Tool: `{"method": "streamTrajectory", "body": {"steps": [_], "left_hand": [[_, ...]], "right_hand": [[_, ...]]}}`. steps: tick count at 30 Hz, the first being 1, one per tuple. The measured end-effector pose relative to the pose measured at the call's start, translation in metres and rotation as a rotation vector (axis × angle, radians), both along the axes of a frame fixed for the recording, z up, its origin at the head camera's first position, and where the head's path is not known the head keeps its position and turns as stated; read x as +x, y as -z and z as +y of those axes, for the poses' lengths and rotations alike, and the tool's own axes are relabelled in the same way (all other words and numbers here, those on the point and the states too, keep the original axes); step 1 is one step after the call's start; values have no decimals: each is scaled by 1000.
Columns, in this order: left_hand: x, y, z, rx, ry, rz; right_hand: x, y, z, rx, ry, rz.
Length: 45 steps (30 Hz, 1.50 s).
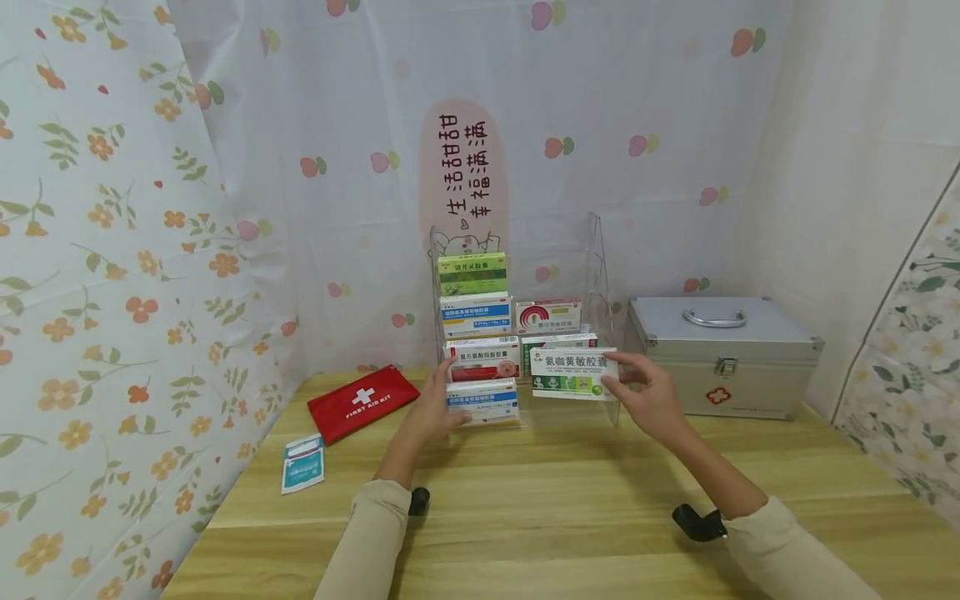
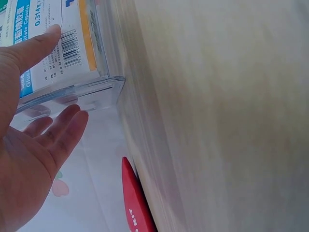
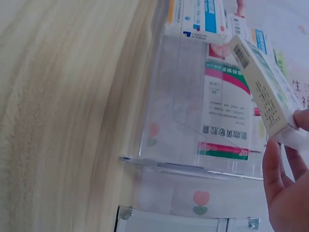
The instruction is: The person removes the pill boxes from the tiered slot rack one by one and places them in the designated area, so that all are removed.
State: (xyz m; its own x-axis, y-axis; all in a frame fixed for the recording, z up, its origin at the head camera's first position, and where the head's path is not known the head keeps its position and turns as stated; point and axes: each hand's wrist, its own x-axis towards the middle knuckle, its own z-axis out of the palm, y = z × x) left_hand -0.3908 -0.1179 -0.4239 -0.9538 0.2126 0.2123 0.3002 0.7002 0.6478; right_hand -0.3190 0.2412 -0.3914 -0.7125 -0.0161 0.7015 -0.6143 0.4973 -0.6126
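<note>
A clear acrylic display stand [image 1: 570, 414] carries medicine boxes in tiers. My right hand [image 1: 647, 396] pinches a white and green medicine box [image 1: 573, 373] by its right end, thumb in front. The right wrist view shows this medicine box [image 3: 263, 89] tilted in front of the stand, overlapping a green and pink box [image 3: 227, 111] on it. My left hand [image 1: 433, 408] is at the stand's lower left side. In the left wrist view its extended thumb touches the front of a blue and white box [image 2: 72, 48], while the fingers lie outside the clear side panel [image 2: 96, 96].
A silver first aid case [image 1: 720, 367] stands right of the stand. To the left lie a red first aid pouch [image 1: 363, 404] and small blue and white packets [image 1: 303, 464]. Patterned curtains hang behind and beside the wooden table [image 1: 540, 517].
</note>
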Motion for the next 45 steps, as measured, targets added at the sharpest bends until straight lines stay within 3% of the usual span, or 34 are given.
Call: {"method": "streamTrajectory", "body": {"steps": [7, 15, 26, 45], "left_hand": [[1, 1, 0, 0, 3, -8], [0, 1, 0, 4, -7, -6], [0, -1, 1, 16, 3, 8], [1, -1, 2, 15, -9, -18]], "right_hand": [[10, 0, 1, -26, 13, -64], [34, -17, -6, -73, -40, -140], [25, 9, 16, -61, -55, -226], [32, 17, 36, 48, -38, -471]]}}
